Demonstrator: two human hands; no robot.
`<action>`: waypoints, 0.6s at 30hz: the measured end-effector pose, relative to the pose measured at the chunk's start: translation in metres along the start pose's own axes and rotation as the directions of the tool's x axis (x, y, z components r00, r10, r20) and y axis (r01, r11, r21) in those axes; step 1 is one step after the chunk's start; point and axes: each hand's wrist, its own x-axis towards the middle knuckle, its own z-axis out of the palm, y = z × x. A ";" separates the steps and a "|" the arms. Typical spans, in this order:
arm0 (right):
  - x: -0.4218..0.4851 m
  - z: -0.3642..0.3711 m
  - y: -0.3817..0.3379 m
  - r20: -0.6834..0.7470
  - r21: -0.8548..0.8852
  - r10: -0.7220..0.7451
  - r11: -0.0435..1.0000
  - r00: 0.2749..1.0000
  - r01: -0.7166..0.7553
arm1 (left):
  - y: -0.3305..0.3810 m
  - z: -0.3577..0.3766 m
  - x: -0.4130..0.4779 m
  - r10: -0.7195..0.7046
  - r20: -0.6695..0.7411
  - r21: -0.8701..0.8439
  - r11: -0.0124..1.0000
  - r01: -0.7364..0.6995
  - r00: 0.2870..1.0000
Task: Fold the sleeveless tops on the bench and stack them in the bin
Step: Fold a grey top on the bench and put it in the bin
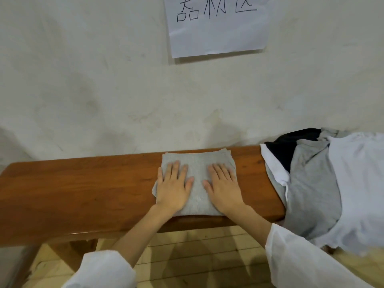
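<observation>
A folded light grey top [197, 163] lies as a small rectangle in the middle of the wooden bench [83, 183]. My left hand [173, 186] presses flat on its left half with straight fingers. My right hand [223, 187] presses flat on its right half the same way. A heap of unfolded tops [315, 183], grey, white and black, covers the right end of the bench and hangs over its front edge. No bin is in view.
The bench stands against a pale plaster wall [104, 90] with a handwritten paper sign [216, 26] taped high up. A tiled floor [197, 256] shows below the bench's front edge.
</observation>
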 end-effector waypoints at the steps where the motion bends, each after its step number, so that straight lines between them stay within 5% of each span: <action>1: -0.003 0.002 0.000 0.090 -0.004 0.009 1.000 0.996 -0.009 | 0.000 0.002 -0.001 -0.017 0.033 0.011 1.000 0.017 0.999; 5: -0.006 -0.015 0.001 0.069 0.143 0.072 0.986 0.995 -0.081 | -0.005 -0.016 -0.006 -0.100 -0.003 -0.133 0.986 0.099 0.995; 7: -0.017 -0.026 0.005 -0.006 0.168 0.201 0.966 0.980 -0.197 | -0.014 -0.027 -0.019 -0.290 -0.042 -0.201 0.940 0.276 0.956; 9: -0.029 -0.035 0.014 0.067 0.273 0.395 0.876 0.916 -0.397 | -0.026 -0.038 -0.036 -0.434 0.048 -0.189 0.880 0.435 0.900; 13: -0.030 -0.050 0.023 0.403 0.518 0.528 0.542 0.748 -0.662 | -0.036 -0.043 -0.047 -0.416 0.217 -0.226 0.859 0.460 0.883; 16: -0.034 -0.050 0.014 0.391 0.545 0.535 0.521 0.749 -0.657 | -0.028 -0.049 -0.049 -0.372 0.292 -0.402 0.788 0.466 0.881; 18: -0.039 -0.052 0.007 0.343 0.581 0.529 0.530 0.776 -0.618 | -0.020 -0.057 -0.051 -0.339 0.330 -0.662 0.582 0.472 0.881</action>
